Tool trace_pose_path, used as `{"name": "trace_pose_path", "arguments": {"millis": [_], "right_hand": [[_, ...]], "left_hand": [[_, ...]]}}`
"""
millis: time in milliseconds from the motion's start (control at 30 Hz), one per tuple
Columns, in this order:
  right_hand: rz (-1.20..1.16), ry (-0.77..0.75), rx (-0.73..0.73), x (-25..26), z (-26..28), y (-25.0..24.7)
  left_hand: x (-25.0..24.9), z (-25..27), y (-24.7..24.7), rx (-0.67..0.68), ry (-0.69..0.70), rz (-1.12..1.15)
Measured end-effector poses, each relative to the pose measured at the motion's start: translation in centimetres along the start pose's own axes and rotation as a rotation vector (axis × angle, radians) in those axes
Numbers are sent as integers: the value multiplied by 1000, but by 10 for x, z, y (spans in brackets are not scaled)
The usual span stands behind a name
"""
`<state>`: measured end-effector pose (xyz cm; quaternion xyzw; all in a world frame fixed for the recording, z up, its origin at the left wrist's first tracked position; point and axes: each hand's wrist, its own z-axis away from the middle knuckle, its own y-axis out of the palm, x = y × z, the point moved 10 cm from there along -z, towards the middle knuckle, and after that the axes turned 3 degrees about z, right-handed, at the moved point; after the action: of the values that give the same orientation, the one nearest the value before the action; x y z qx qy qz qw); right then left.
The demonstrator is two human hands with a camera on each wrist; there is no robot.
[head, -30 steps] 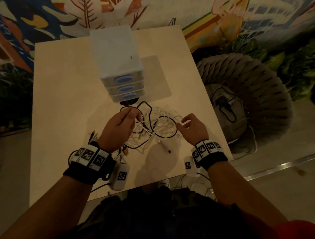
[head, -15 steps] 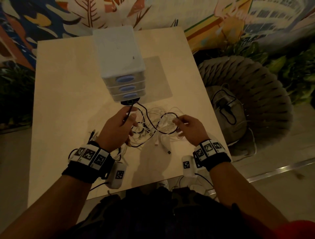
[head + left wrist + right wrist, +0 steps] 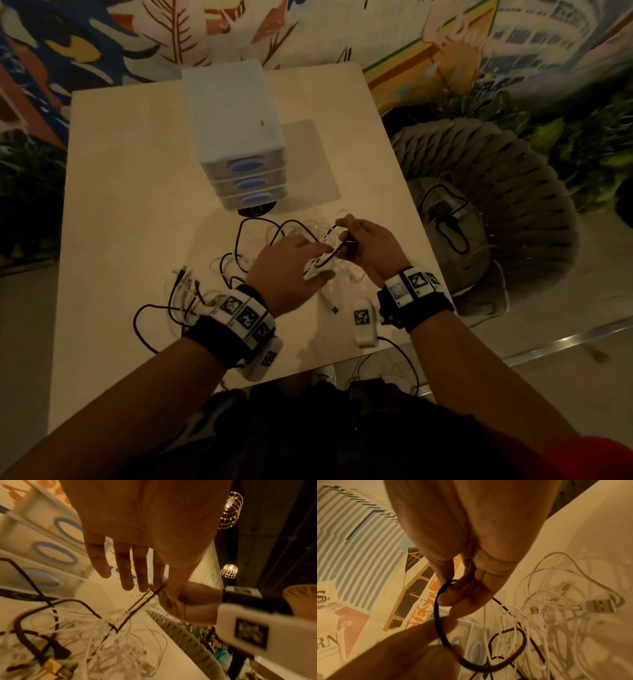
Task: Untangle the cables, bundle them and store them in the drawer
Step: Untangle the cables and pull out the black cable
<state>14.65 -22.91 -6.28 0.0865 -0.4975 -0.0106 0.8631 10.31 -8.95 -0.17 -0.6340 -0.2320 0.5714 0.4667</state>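
Observation:
A tangle of white cables [image 3: 354,274] and a black cable [image 3: 239,236] lies on the pale table [image 3: 120,171], in front of a white three-drawer unit [image 3: 236,137] whose drawers are all closed. My right hand [image 3: 346,236] pinches the black cable [image 3: 436,615] between thumb and fingers [image 3: 447,599], lifted off the table. My left hand [image 3: 318,260] is close beside it and pinches the same cable [image 3: 135,609] lower down, its other fingers [image 3: 126,577] straight. Loose white cables [image 3: 547,601] with USB plugs lie below the hands.
More cable ends and plugs [image 3: 185,277] trail toward the table's front left. A white USB plug [image 3: 334,310] lies near the front edge. A dark round object [image 3: 257,209] sits at the drawer unit's base. A woven chair [image 3: 513,171] holding a bag [image 3: 448,219] stands right of the table.
My left hand has moved right to meet my right hand, and both now hold the black cable close together above the pile. The tangle has been dragged toward me.

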Motion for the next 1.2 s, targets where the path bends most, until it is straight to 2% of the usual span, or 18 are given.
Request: {"name": "trace_pose_path", "arguments": {"millis": [67,167,233,267,300,367,433,500,567,633,733,800,900,967,1033,1200], "right_hand": [[-27,-6,22,2,0,2],[-118,40,74,-2,3,4],[-183,82,103,-8,8,5],[-145,58,116,-10,11,5],[-37,9,130,-13,13,4],[346,-130,223,-18,22,15],[675,-200,284,-27,30,30],[799,-271,249,-22,32,36],[765,-285,201,-13,34,36],[727,-308,169,-3,35,33],[595,-325,154,13,36,29],[399,-294,153,25,37,25],[199,-274,154,37,38,23],[190,-293,120,37,37,18],[273,-329,121,33,36,15],[695,-297,280,-4,44,32]], "left_hand": [[-3,-6,11,13,-12,-20],[-1,-14,7,-39,-42,6],[-2,-16,-8,-95,-41,72],[-2,-16,-17,-132,-46,149],[-1,-16,-26,-168,-61,268],[4,-17,-39,-221,-109,496],[6,-19,-42,-233,-148,591],[6,-20,-41,-224,-159,593],[9,-19,-29,-142,-165,667],[9,-15,-6,24,-148,746],[6,-2,21,206,-91,672],[5,2,29,229,-64,565],[5,0,22,105,-25,395],[4,-3,13,8,-19,336],[6,-5,3,-48,-39,414],[12,-9,-25,-161,-122,750]]}}
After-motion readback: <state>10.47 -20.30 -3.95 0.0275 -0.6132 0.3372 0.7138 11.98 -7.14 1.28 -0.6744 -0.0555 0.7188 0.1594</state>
